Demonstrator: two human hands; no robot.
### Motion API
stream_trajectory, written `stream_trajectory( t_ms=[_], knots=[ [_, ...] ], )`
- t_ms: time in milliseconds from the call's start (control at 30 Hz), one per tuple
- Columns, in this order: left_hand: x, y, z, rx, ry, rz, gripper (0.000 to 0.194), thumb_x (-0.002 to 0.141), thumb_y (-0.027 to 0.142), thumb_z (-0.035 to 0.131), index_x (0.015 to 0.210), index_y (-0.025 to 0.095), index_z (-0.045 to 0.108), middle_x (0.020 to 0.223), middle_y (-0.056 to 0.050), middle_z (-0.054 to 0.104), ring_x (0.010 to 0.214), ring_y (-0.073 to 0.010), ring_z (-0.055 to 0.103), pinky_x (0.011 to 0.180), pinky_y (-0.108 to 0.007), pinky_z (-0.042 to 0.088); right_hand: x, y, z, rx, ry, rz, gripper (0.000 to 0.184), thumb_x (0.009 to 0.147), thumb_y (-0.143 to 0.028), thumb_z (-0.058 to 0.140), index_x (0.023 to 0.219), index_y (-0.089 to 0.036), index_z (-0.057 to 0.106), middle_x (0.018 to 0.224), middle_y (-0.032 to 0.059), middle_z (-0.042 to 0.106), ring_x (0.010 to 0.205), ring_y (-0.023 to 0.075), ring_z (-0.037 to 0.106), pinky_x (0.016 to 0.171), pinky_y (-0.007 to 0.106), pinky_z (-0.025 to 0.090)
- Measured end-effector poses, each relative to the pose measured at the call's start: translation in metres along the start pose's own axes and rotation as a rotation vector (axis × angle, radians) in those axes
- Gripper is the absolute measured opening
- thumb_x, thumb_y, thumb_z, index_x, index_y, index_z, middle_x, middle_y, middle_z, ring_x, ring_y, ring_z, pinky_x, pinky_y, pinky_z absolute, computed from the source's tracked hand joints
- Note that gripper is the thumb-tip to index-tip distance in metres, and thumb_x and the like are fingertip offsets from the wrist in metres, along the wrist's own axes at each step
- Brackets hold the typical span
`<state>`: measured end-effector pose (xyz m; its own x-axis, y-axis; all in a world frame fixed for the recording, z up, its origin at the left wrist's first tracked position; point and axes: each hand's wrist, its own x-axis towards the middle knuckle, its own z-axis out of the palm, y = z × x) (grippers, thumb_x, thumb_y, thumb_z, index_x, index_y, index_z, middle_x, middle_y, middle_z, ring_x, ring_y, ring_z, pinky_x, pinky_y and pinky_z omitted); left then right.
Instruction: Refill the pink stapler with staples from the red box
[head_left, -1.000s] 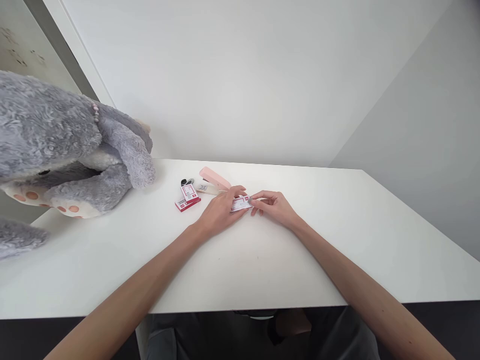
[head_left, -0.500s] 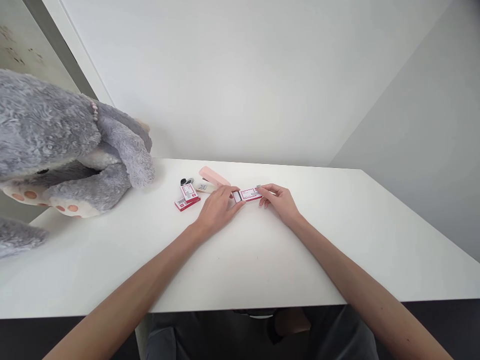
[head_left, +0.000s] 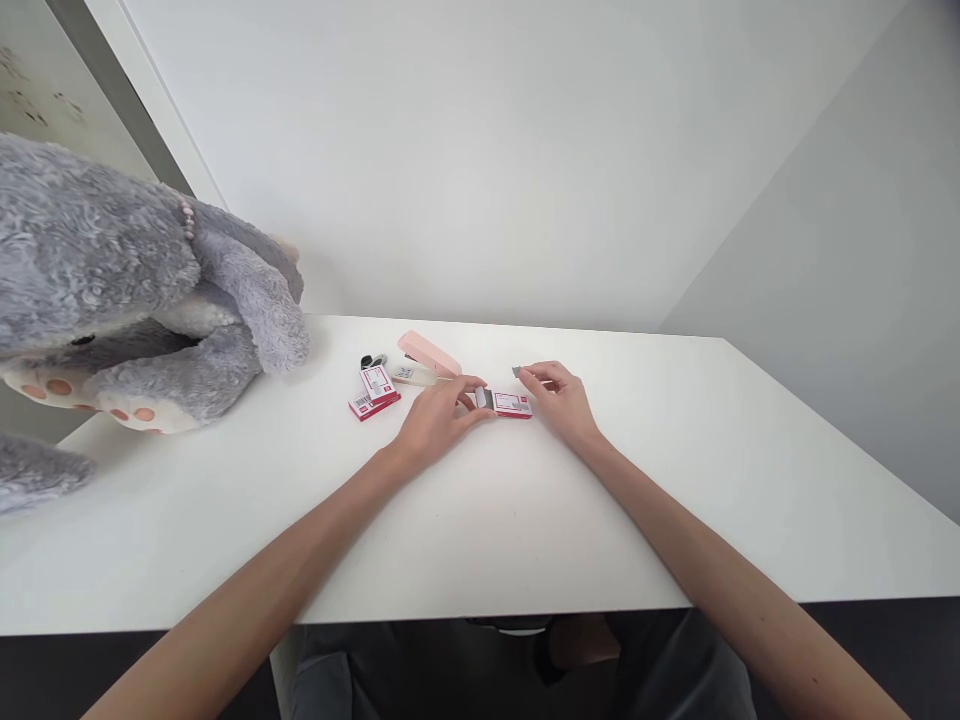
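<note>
My left hand (head_left: pixel 439 412) grips the left end of a small red-and-white staple box (head_left: pixel 513 404), thumb on the near side and fingers on the far side. That end of the box is open and shows grey. Just above the right end of the box, my right hand (head_left: pixel 561 402) pinches a small grey strip of staples (head_left: pixel 517 371) between thumb and fingertips. Behind my left hand, a pink stapler (head_left: pixel 429 353) lies with its top arm raised. A pale piece with a dark printed pattern (head_left: pixel 411 374) sits beside it, partly behind the hand.
Left of my hands, one red-and-white box (head_left: pixel 377 381) leans on another box (head_left: pixel 373 406). A small black and grey item (head_left: pixel 373 362) lies behind them. A big grey plush toy (head_left: pixel 150 300) fills the left side of the white table (head_left: pixel 480 540). A wall stands behind.
The staple box has moved slightly toward me and right, away from the right fingers. My right hand holds the grey strip apart from it, in nearly the same place.
</note>
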<state>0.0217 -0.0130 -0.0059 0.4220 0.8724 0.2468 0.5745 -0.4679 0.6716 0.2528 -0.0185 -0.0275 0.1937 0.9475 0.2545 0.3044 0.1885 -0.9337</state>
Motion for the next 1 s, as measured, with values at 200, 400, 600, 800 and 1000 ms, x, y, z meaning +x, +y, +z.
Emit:
stream_trajectory(
  t_ms=[200, 400, 600, 800, 1000],
  knots=[
    [0.000, 0.005, -0.001, -0.122, -0.013, -0.008, 0.043, 0.086, 0.055, 0.075, 0.115, 0.026, 0.064, 0.105, -0.003, 0.078, 0.097, -0.0254, 0.075, 0.090, -0.041, 0.058, -0.004, -0.003, 0.001, 0.010, -0.173, -0.123, 0.025, 0.089, -0.056, 0.074, 0.094, -0.033, 0.083, 0.117, 0.0051, 0.069, 0.104, 0.0243, 0.064, 0.088, 0.041, 0.050],
    [-0.001, 0.009, -0.002, -0.221, -0.050, -0.030, 0.043, 0.084, 0.051, 0.078, 0.112, 0.026, 0.059, 0.098, -0.001, 0.079, 0.094, -0.0253, 0.076, 0.088, -0.040, 0.057, -0.009, -0.008, 0.000, 0.000, -0.277, -0.197, 0.022, 0.089, -0.055, 0.076, 0.095, -0.036, 0.084, 0.117, 0.0058, 0.067, 0.111, 0.0271, 0.064, 0.093, 0.044, 0.053],
    [-0.001, 0.009, -0.001, -0.252, -0.063, -0.030, 0.042, 0.084, 0.049, 0.078, 0.112, 0.027, 0.057, 0.106, -0.001, 0.080, 0.094, -0.0235, 0.075, 0.086, -0.039, 0.057, -0.012, -0.013, 0.001, 0.012, -0.355, -0.179, 0.017, 0.086, -0.051, 0.079, 0.096, -0.039, 0.085, 0.126, 0.0048, 0.063, 0.106, 0.0250, 0.064, 0.085, 0.042, 0.056],
    [-0.002, 0.011, -0.002, -0.232, -0.056, -0.039, 0.040, 0.084, 0.047, 0.079, 0.112, 0.025, 0.059, 0.097, -0.001, 0.079, 0.095, -0.0241, 0.075, 0.087, -0.039, 0.057, -0.009, -0.013, 0.000, -0.025, -0.332, -0.168, 0.021, 0.091, -0.051, 0.074, 0.099, -0.034, 0.082, 0.122, 0.0053, 0.068, 0.108, 0.0246, 0.064, 0.091, 0.041, 0.052],
    [-0.002, 0.009, -0.002, -0.267, 0.003, 0.003, 0.042, 0.085, 0.050, 0.078, 0.112, 0.026, 0.057, 0.121, -0.003, 0.076, 0.096, -0.0215, 0.074, 0.090, -0.039, 0.057, -0.007, -0.009, -0.001, 0.045, -0.264, -0.050, 0.034, 0.092, -0.059, 0.068, 0.107, -0.029, 0.075, 0.116, 0.0063, 0.073, 0.099, 0.0233, 0.067, 0.086, 0.039, 0.054]
  ],
)
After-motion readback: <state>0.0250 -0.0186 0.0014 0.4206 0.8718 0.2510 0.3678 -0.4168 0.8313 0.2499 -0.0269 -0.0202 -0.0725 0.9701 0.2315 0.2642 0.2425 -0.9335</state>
